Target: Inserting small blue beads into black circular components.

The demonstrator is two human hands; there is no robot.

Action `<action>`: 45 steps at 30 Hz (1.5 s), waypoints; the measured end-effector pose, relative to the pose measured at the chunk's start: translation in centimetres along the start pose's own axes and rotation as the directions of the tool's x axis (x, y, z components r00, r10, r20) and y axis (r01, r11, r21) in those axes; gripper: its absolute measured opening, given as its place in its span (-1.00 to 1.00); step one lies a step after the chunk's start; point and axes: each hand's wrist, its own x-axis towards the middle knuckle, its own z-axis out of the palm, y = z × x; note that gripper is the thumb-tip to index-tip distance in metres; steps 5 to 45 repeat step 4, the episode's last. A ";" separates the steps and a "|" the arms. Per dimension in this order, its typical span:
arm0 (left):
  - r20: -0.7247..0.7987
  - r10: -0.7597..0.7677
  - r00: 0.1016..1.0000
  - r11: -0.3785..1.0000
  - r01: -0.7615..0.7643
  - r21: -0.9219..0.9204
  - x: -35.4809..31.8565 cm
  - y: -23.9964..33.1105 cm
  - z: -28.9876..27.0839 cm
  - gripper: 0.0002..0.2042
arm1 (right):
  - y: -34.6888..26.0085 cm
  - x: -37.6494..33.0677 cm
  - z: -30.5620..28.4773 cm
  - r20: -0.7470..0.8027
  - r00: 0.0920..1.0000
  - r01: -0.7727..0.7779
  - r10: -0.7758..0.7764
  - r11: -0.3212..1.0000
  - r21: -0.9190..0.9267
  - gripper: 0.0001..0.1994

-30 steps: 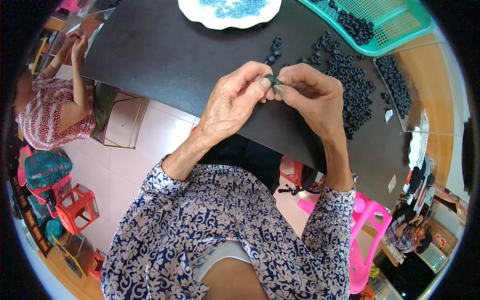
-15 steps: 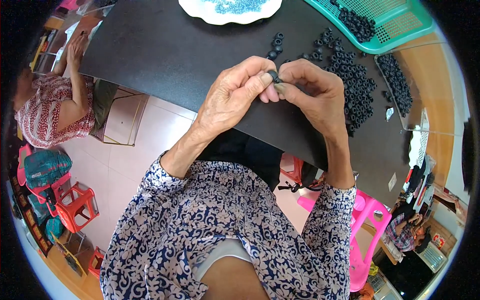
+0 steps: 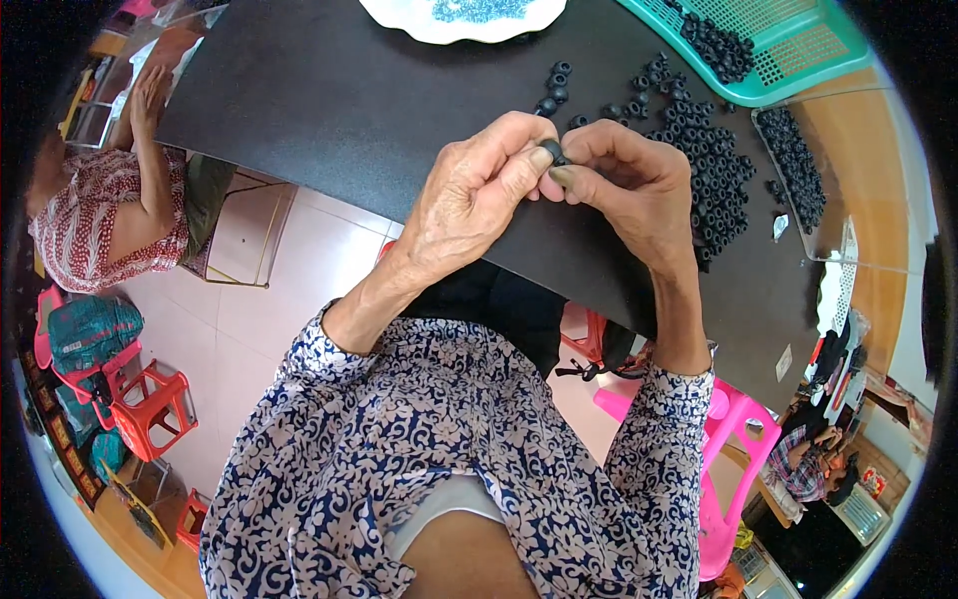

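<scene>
Above the dark table (image 3: 319,110), my left hand (image 3: 477,195) pinches a small round black part (image 3: 552,151) between thumb and fingers. My right hand (image 3: 639,185) meets it from the other side, thumb and fingertips closed on the same part. The fingertips cover much of it, so its exact kind is unclear. Just beyond my hands lies a short row of similar rounded black parts (image 3: 558,88). To the right of my right hand spreads a pile of small black ring-shaped parts (image 3: 711,195), holes showing in many.
A white scalloped plate (image 3: 399,22) with blue granules stands at the far edge. At the far right are a green perforated basket (image 3: 743,98) and a clear tray with black parts (image 3: 788,160). Another person (image 3: 110,215) sits at left; a pink chair (image 3: 733,449) stands right.
My hands stay together on the black part, with only a slight shift of the fingers. The view has moved a little. At left, the other person's hands have changed position slightly.
</scene>
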 end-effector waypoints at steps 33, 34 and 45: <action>0.008 0.014 1.000 0.998 -0.015 0.053 -0.1 -0.2 -0.1 -0.80 | 0.2 -0.1 -0.3 0.013 1.000 0.017 -0.016 0.999 -0.045 -0.88; 0.008 0.014 1.000 0.998 -0.015 0.053 -0.1 -0.2 -0.1 -0.80 | 0.2 -0.1 -0.3 0.013 1.000 0.017 -0.016 0.999 -0.045 -0.88; 0.008 0.014 1.000 0.998 -0.015 0.053 -0.1 -0.2 -0.1 -0.80 | 0.2 -0.1 -0.3 0.013 1.000 0.017 -0.016 0.999 -0.045 -0.88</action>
